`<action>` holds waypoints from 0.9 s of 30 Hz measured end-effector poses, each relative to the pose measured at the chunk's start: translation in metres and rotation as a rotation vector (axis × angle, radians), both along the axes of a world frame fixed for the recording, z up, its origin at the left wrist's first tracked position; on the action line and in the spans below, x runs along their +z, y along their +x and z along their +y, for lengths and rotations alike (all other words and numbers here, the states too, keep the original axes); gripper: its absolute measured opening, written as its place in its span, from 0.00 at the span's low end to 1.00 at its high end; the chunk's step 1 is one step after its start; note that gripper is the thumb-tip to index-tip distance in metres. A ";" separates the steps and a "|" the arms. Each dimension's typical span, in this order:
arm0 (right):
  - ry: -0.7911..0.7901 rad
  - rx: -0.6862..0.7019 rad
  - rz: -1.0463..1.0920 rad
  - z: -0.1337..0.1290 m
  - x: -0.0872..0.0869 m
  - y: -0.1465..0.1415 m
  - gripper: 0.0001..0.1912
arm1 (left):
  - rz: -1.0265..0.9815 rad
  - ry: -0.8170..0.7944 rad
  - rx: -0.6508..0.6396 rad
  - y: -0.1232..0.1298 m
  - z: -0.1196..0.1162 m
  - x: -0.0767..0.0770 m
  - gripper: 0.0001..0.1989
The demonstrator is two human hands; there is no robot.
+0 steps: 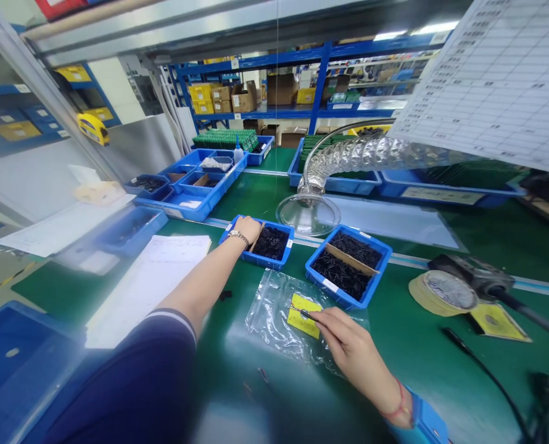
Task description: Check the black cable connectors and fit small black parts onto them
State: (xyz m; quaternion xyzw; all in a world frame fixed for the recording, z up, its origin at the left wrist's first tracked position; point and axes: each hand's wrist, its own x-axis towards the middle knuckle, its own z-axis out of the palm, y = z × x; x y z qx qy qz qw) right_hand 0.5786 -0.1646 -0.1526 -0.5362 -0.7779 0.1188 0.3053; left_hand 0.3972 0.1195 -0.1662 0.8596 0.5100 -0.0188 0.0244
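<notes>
My left hand [248, 229] reaches into the left compartment of a small blue bin [274, 265], its fingers hidden from view. Small black parts [271, 242] fill the other side of the cardboard divider. My right hand [348, 339] pinches a slim, dark pen-like tool [306, 314] with a thin metallic tip. That tip is over a yellow square [305, 324], which lies on or in a clear zip bag [274, 308]. Behind the bag stands a second blue bin [332, 296] with thin black pieces on both sides of its divider. A few black bits [226, 295] lie near my left forearm.
A clear round fume hood [308, 216] on a silver hose hangs behind the bins. Papers [154, 277] and a divided blue tray [195, 213] are on the left. A tape roll [443, 293] and a black cable [482, 370] lie right. A printed sheet [491, 86] hangs upper right.
</notes>
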 end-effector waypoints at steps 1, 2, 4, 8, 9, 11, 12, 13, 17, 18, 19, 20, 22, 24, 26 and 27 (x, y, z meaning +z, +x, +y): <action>0.004 -0.002 0.003 0.000 0.000 0.000 0.12 | -0.007 -0.005 0.002 0.000 0.001 0.000 0.12; 0.009 -0.005 0.006 0.000 0.000 0.000 0.12 | -0.018 -0.011 0.006 0.001 0.002 0.000 0.13; 0.025 -0.010 0.011 0.000 -0.001 -0.001 0.13 | -0.056 -0.023 0.020 0.002 0.003 0.000 0.13; 0.051 -0.022 0.006 -0.003 0.001 -0.002 0.13 | -0.203 -0.046 0.042 0.002 0.004 0.001 0.13; 0.049 -0.027 0.001 -0.003 0.001 -0.002 0.13 | -0.253 -0.053 0.046 0.001 0.005 0.001 0.12; 0.046 -0.031 -0.008 -0.004 0.002 -0.002 0.13 | -0.371 -0.073 0.056 -0.004 0.007 0.001 0.11; 0.046 -0.031 -0.012 -0.004 0.003 -0.002 0.13 | -0.438 -0.086 0.061 -0.008 0.008 0.001 0.10; 0.048 -0.031 -0.013 -0.004 0.003 -0.002 0.13 | -0.511 -0.102 0.067 -0.012 0.009 0.002 0.10; 0.053 -0.022 -0.018 -0.003 0.001 -0.002 0.13 | -0.825 -0.172 0.098 -0.037 0.010 0.008 0.11; 0.054 -0.020 -0.016 -0.003 0.001 -0.002 0.13 | -0.899 -0.185 0.107 -0.044 0.008 0.010 0.11; 0.056 -0.017 -0.013 -0.003 0.000 -0.002 0.12 | -0.968 -0.196 0.116 -0.053 0.006 0.012 0.11; 0.056 -0.015 -0.011 -0.002 -0.001 -0.002 0.12 | -1.031 -0.205 0.125 -0.061 0.003 0.014 0.11; 0.058 -0.010 -0.013 -0.001 -0.002 -0.003 0.12 | -1.137 -0.217 0.146 -0.077 -0.004 0.018 0.12; 0.064 -0.005 -0.022 -0.001 -0.002 -0.003 0.13 | -1.219 -0.218 0.167 -0.091 -0.009 0.020 0.12; 0.075 -0.003 -0.026 -0.001 -0.001 -0.003 0.12 | -1.281 -0.207 0.189 -0.101 -0.011 0.022 0.13; 0.083 -0.004 -0.025 -0.001 -0.001 -0.002 0.12 | -1.302 -0.203 0.196 -0.105 -0.012 0.023 0.14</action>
